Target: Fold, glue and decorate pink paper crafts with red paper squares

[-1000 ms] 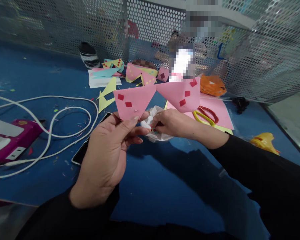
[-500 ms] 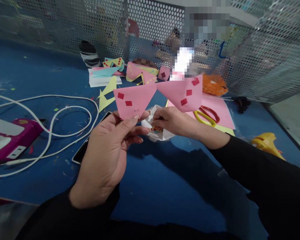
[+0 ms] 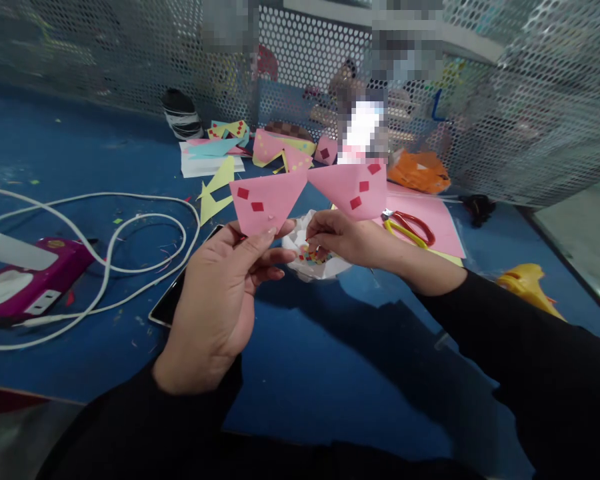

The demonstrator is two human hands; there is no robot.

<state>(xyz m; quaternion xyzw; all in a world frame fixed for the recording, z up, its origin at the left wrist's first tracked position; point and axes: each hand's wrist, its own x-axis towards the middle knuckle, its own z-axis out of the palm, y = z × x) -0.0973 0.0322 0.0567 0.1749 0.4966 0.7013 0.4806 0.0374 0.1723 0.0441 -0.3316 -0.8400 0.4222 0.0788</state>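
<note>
Two hands on my feed, both at work over the blue tabletop (image 3: 300,380). My left hand (image 3: 213,313) has its thumb and fingers clamped on the lower edge of a pink paper bow-shaped cutout (image 3: 285,193), raised off the surface. Its right lobe carries three dark red squares in a slanting row; its left lobe carries two, then a small pale dab, possibly glue.

My right hand (image 3: 353,241) dips over a white, round, crinkled-looking bowl (image 3: 325,271), fingertips drawn together just above the small coloured paper bits (image 3: 306,257) inside. A fleck of red shows at the fingertips; I cannot tell whether it is gripped.

Step in hand, as I judge it: choosing one red bit for the left lobe, to match the right. Next move calls for a sure pinch on a single piece, a lift clear of the bowl wall, then a light press at the pale dab while my left hand holds the paper steady.

Nearby: scissors-like tool with red and yellow handles (image 3: 419,221) on pink paper sheets (image 3: 444,220), beyond my right forearm. Well apart from the bowl.
</note>
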